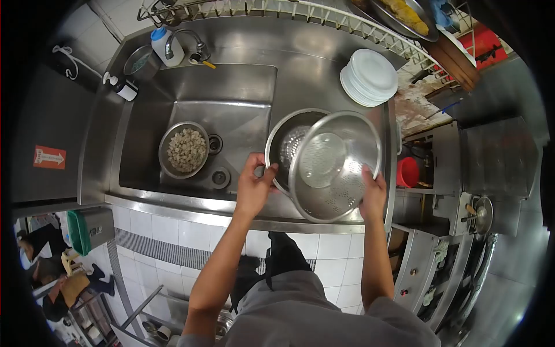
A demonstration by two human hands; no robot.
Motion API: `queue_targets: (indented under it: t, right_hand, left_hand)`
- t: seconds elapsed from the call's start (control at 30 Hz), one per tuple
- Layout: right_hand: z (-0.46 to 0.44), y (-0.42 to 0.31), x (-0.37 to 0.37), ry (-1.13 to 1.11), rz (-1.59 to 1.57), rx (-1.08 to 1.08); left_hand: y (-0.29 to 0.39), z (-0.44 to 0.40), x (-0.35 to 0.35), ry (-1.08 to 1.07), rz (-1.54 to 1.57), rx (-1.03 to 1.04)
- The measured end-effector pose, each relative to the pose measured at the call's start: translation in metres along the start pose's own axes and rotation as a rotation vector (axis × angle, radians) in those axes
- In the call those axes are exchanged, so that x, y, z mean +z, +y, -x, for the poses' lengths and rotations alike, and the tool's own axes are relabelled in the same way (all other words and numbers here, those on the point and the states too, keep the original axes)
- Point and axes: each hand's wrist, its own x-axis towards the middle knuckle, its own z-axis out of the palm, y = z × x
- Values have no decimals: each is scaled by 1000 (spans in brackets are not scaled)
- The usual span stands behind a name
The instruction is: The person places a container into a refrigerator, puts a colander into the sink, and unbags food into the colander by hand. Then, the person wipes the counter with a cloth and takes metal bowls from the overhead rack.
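My left hand (257, 184) grips the left rim of a steel bowl (281, 124) on the counter right of the sink, thumb over the edge. In my right hand (373, 194) is the right rim of a perforated steel colander (332, 196), tilted and overlapping the bowl's right side. Both vessels look empty of food, though the bowl's right part is hidden behind the colander. Down in the sink basin, a metal bowl (165, 144) holds many small pale pieces of food (187, 150), left of the drain.
White plates (370, 75) are stacked at the counter's back right. A faucet (188, 34), white jug (167, 49), pump bottle (124, 88) and small pot (141, 63) line the sink's back left. A wire rack (324, 14) runs behind. Another person (63, 283) is at lower left.
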Motion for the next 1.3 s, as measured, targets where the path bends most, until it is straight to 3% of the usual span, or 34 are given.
queue_targets:
  t: [0.13,0.27,0.33,0.37,0.57,0.63,0.67,0.73,0.87,0.93,1.0,1.07,1.1,1.13,1.3]
  right_hand:
    - [0,-5,-44,186,256,-148]
    - [-14,43,-85,150,402,-71]
    - [-12,64,-78,92,792,-43]
    - [-10,77,-70,123,829,-218]
    - [20,49,-79,-251,561,120]
    - [32,28,-90,-161,595,74]
    - [37,6,-90,-230,647,107]
    - [46,-19,-91,-271,788,113]
    - [63,-40,-49,-401,818,90]
    - [73,-38,-11,-525,817,33]
    - [90,-27,37,-649,788,71]
    - [113,-11,87,-816,848,59]
    - [126,1,111,-922,867,83]
    - [140,18,136,-1042,861,56]
    - [264,117,236,-1430,812,102]
  left_hand:
    - [9,-29,-9,36,-4,62]
    - [4,-73,-21,74,64,44]
    - [-2,-89,-19,73,78,46]
    - [-5,-96,-14,74,108,29]
    - [-56,-125,12,69,211,-20]
    - [-90,-129,18,60,219,-59]
    - [-103,-125,21,54,210,-102]
    - [-108,-102,23,-5,313,-72]
    - [-37,-17,-36,-67,245,-313]
    - [-26,37,-95,-312,145,-167]
    - [-15,101,-149,-305,-211,-14]
    - [-13,152,-197,-293,-161,-254]
    - [-28,179,-213,-220,51,-254]
    - [-53,205,-227,-77,84,-172]
    - [-161,335,-291,657,396,-252]
